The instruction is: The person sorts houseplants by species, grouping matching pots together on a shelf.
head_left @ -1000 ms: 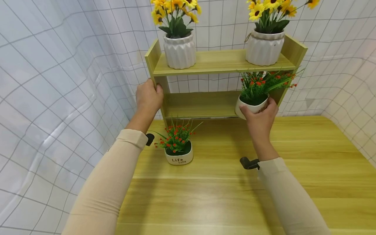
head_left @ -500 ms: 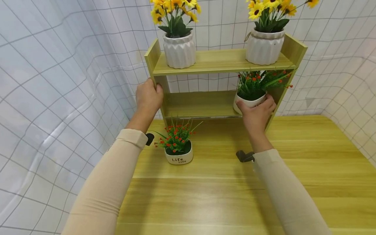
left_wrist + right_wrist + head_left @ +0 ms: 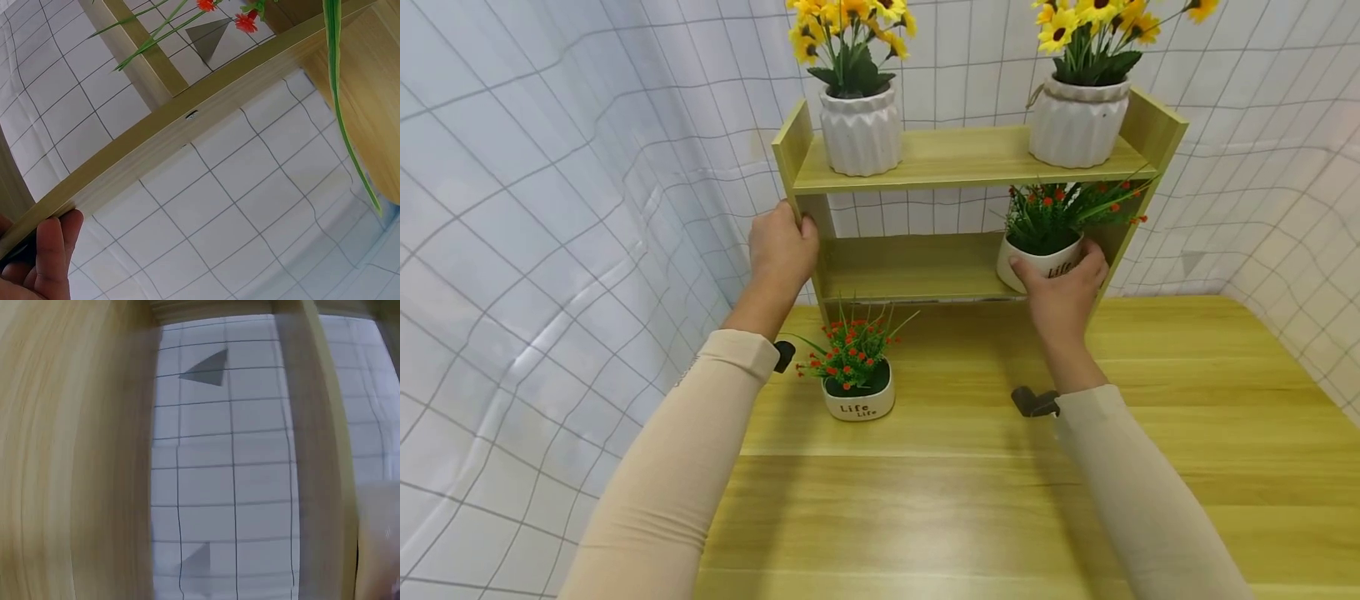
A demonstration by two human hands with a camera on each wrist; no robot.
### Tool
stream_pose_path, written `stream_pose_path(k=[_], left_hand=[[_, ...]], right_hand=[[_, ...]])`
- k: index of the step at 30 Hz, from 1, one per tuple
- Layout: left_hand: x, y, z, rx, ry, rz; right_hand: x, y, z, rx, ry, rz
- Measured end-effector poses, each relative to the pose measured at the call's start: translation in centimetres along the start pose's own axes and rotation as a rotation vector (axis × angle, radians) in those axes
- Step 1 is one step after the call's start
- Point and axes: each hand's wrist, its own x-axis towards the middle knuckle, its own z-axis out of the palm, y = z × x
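My left hand (image 3: pixel 781 250) grips the left side panel of a wooden shelf rack (image 3: pixel 962 154). In the left wrist view its fingers (image 3: pixel 53 250) bend round the panel's edge. At the right end of the middle board (image 3: pixel 910 267), my right hand (image 3: pixel 1066 296) holds a white flowerpot (image 3: pixel 1033 261) of grass and small red flowers, thumb on the front and fingers round the right side. Part of the pot's "Life" lettering shows. A matching flowerpot (image 3: pixel 859 405) stands on the table before the rack's left end. The right wrist view is blurred and shows mostly boards.
Two fluted white pots of yellow sunflowers, a left one (image 3: pixel 861 133) and a right one (image 3: pixel 1078 125), stand on the rack's top board. Wood-grain table (image 3: pixel 925 508) spreads in front. White grid-lined cloth (image 3: pixel 587 208) hangs behind and at both sides.
My right hand has carried its flowerpot slightly left and inward at the middle board; the pot has turned, showing its lettering again. My left hand keeps its place on the panel.
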Motion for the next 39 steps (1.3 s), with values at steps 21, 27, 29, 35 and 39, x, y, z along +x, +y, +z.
stream_pose_path(k=[21, 27, 29, 35, 39], left_hand=[[-0.1, 0.1, 0.1, 0.032, -0.007, -0.009], [-0.2, 0.2, 0.2, 0.026, 0.000, 0.002], [-0.2, 0.2, 0.2, 0.025, 0.008, 0.008], [-0.2, 0.2, 0.2, 0.024, 0.019, 0.015], [-0.2, 0.0, 0.2, 0.027, 0.010, -0.001]], right_hand=[[1.8, 1.6, -0.9, -0.009, -0.134, -0.042], [1.6, 1.7, 0.1, -0.024, -0.017, -0.035], [1.6, 1.7, 0.4, -0.023, 0.006, -0.042], [1.8, 1.4, 1.0, -0.011, 0.054, -0.063], [1.8, 1.3, 1.2, 0.001, 0.055, -0.052]])
